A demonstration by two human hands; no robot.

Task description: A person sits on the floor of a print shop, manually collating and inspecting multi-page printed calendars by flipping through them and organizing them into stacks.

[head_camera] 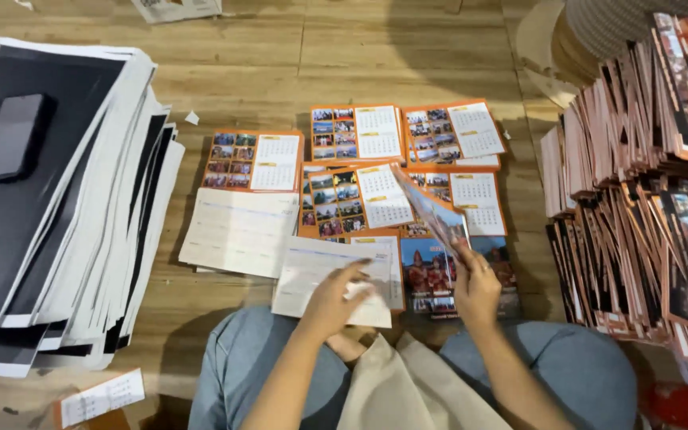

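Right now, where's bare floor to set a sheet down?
Free: the wooden floor beyond the orange calendar sheets, and the strip between the black-and-white stack and those sheets. Crowded: around the left hand and right hand, and the piled bundles at right.

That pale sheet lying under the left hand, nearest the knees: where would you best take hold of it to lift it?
Probably the pale sheet by its free left edge, coming from the left. It lies flat, so slide fingers under. The left hand covers its right part, and another sheet crowds the far edge.
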